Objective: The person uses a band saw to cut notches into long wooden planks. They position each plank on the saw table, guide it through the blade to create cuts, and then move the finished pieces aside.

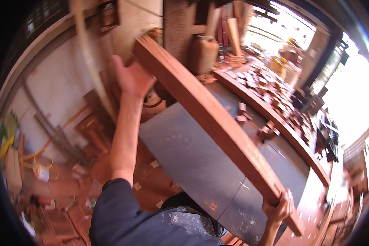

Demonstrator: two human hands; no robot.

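A long reddish-brown wooden beam (209, 119) slants across the view from upper left to lower right, raised over a dark grey flat machine table (184, 143). Near its far end, my left hand (136, 80) supports it from the left side; the thumb sticks out and the fingers are hidden under the wood. Closer to me, my right hand (279, 207) is wrapped round the beam near its lower right end.
A second long wooden bar (283, 127) lies along the table's right side, with a heap of small wood offcuts (266, 86) beyond it. A few loose blocks (242, 112) sit on the table. At left, scraps litter the floor and boards (96, 131) lean on the wall. A plastic jug (203, 53) stands behind.
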